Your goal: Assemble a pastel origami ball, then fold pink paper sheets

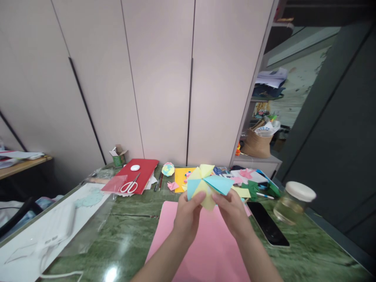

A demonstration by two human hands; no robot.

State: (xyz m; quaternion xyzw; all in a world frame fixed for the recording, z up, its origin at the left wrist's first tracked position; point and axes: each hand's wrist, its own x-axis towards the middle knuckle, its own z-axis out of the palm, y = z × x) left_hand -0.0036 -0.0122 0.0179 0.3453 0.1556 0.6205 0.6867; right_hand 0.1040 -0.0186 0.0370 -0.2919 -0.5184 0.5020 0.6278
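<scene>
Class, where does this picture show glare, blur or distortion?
Head view: bright glare on the green table near the bottom edge, none on the folded paper; head view: the jar at right looks soft; head view: slanting cupboard seams at left suggest wide-angle distortion.

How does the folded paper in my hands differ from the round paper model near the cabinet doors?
The folded paper is held up between your left hand and right hand, while the round paper model rests on the green table. The folded paper has spread, pointed flaps; the round paper model has a compact, rounded outline. Both show yellow and light blue.
</scene>
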